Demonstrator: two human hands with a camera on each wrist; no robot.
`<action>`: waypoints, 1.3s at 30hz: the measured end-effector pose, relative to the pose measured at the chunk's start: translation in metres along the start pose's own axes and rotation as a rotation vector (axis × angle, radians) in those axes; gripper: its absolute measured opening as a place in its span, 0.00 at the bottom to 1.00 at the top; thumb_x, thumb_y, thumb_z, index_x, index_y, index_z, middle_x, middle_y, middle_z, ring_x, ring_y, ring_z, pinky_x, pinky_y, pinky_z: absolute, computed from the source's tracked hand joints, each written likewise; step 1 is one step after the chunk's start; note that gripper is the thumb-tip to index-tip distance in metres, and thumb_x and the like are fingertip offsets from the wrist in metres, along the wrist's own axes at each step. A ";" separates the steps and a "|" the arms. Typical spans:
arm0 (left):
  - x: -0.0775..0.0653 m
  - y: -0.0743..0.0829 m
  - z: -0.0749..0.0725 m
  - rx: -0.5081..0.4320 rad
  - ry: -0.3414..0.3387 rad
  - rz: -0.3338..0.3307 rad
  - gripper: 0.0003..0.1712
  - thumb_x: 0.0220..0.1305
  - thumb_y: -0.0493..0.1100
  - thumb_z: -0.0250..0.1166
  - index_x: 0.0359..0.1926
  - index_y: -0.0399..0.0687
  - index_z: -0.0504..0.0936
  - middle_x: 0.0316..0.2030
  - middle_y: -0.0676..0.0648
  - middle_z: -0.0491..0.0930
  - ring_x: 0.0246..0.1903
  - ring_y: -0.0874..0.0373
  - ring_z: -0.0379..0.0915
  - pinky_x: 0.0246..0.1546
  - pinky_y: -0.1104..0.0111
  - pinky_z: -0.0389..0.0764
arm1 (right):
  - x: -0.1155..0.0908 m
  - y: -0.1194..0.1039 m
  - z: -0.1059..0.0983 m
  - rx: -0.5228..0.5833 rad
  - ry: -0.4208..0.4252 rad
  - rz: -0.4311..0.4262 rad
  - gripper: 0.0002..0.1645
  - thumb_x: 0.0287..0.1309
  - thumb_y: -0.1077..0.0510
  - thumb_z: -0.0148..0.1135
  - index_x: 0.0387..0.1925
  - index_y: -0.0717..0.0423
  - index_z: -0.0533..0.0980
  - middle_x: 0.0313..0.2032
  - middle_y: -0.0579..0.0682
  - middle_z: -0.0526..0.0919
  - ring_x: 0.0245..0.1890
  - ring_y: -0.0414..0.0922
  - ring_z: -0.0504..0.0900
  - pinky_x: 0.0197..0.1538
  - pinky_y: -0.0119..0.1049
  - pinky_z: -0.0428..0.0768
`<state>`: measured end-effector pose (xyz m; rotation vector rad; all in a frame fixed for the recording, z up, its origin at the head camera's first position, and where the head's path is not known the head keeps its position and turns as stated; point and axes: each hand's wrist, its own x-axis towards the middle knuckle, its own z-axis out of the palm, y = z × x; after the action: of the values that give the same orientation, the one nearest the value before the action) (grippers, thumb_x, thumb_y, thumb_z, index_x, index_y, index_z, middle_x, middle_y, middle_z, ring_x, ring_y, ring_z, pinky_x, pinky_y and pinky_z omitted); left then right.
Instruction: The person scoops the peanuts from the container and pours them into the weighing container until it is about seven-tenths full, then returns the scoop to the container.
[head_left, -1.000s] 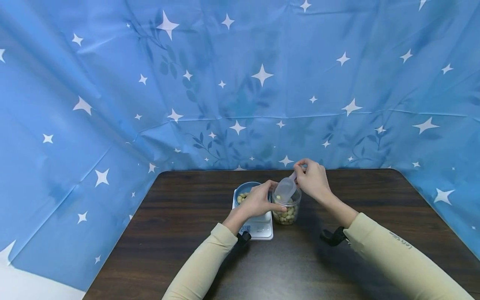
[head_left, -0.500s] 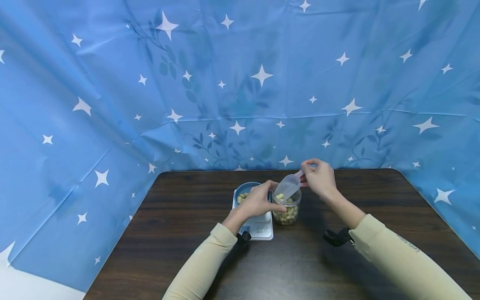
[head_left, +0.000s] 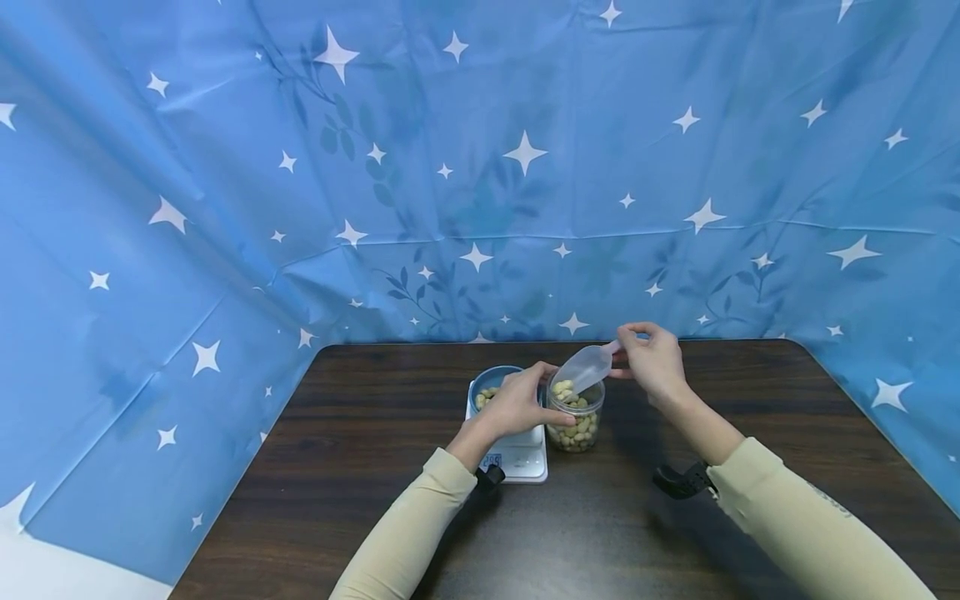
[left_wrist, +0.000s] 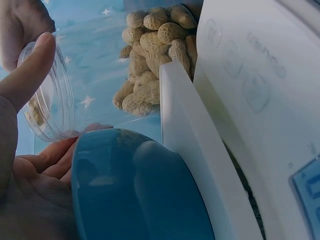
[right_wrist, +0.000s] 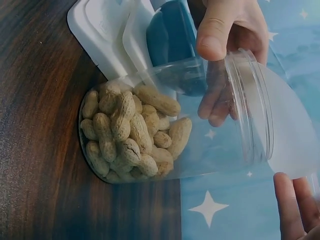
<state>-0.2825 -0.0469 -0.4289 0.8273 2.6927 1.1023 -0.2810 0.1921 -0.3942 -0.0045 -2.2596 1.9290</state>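
My left hand [head_left: 517, 404] grips the clear plastic jar [right_wrist: 215, 145] near its mouth, thumb on the near side, fingers behind. Unshelled peanuts [right_wrist: 132, 135] fill the jar's lower part. A translucent scoop [head_left: 587, 367] slants down into the jar mouth, its handle pinched by my right hand [head_left: 654, 358]. Some peanuts show at the scoop's low end in the head view. Left of the jar, a blue bowl [left_wrist: 135, 195] with peanuts in it sits on a white kitchen scale [head_left: 521, 462]. My left hand partly hides the bowl.
The dark wooden table [head_left: 360, 433] ends just behind the bowl and jar. A blue star-patterned cloth [head_left: 480, 208] hangs close behind that far edge. The scale's display [head_left: 491, 460] is lit, its digits hard to read.
My right hand has moved right, drawing the scoop handle outward and tilting the scoop flatter. More peanuts show at its low end. The left hand and jar stay in place.
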 end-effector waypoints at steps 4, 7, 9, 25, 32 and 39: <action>0.001 0.001 0.002 0.006 0.008 0.006 0.48 0.54 0.59 0.80 0.70 0.47 0.71 0.59 0.48 0.79 0.59 0.49 0.76 0.52 0.60 0.79 | -0.001 0.003 -0.004 0.068 0.003 0.012 0.27 0.79 0.54 0.51 0.64 0.73 0.66 0.34 0.51 0.88 0.33 0.40 0.87 0.40 0.46 0.86; 0.002 0.000 0.004 0.008 0.014 0.010 0.48 0.54 0.59 0.81 0.70 0.47 0.71 0.59 0.48 0.79 0.59 0.47 0.75 0.53 0.59 0.79 | 0.001 0.006 -0.008 0.112 0.019 0.030 0.26 0.79 0.55 0.51 0.64 0.72 0.66 0.33 0.47 0.88 0.33 0.39 0.87 0.38 0.42 0.86; 0.003 0.000 0.005 0.012 0.015 0.011 0.48 0.54 0.59 0.80 0.71 0.47 0.71 0.60 0.48 0.79 0.60 0.47 0.75 0.54 0.58 0.79 | 0.003 0.007 -0.010 0.143 0.026 0.041 0.25 0.78 0.55 0.52 0.64 0.72 0.65 0.32 0.46 0.88 0.33 0.39 0.87 0.38 0.41 0.86; -0.005 -0.002 0.000 0.105 0.026 0.049 0.53 0.58 0.61 0.77 0.78 0.49 0.63 0.71 0.47 0.67 0.69 0.52 0.64 0.72 0.45 0.53 | 0.009 0.001 -0.010 0.191 0.036 0.032 0.22 0.78 0.56 0.51 0.60 0.69 0.66 0.30 0.45 0.87 0.33 0.39 0.88 0.39 0.41 0.86; -0.016 -0.009 -0.011 0.121 0.047 0.024 0.52 0.60 0.60 0.76 0.78 0.53 0.63 0.75 0.46 0.60 0.71 0.50 0.61 0.73 0.43 0.47 | 0.009 0.000 -0.009 0.225 0.045 0.033 0.19 0.78 0.56 0.52 0.58 0.68 0.66 0.29 0.45 0.87 0.32 0.39 0.88 0.37 0.38 0.86; -0.026 -0.023 -0.026 0.114 0.077 0.012 0.51 0.59 0.58 0.77 0.78 0.54 0.63 0.77 0.47 0.56 0.76 0.49 0.49 0.72 0.41 0.44 | 0.010 -0.001 -0.005 0.214 0.050 0.040 0.21 0.78 0.56 0.51 0.60 0.69 0.66 0.31 0.46 0.85 0.32 0.39 0.87 0.37 0.38 0.86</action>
<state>-0.2786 -0.0907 -0.4280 0.8360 2.8408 1.0120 -0.2905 0.1984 -0.3909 -0.0703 -2.0263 2.1559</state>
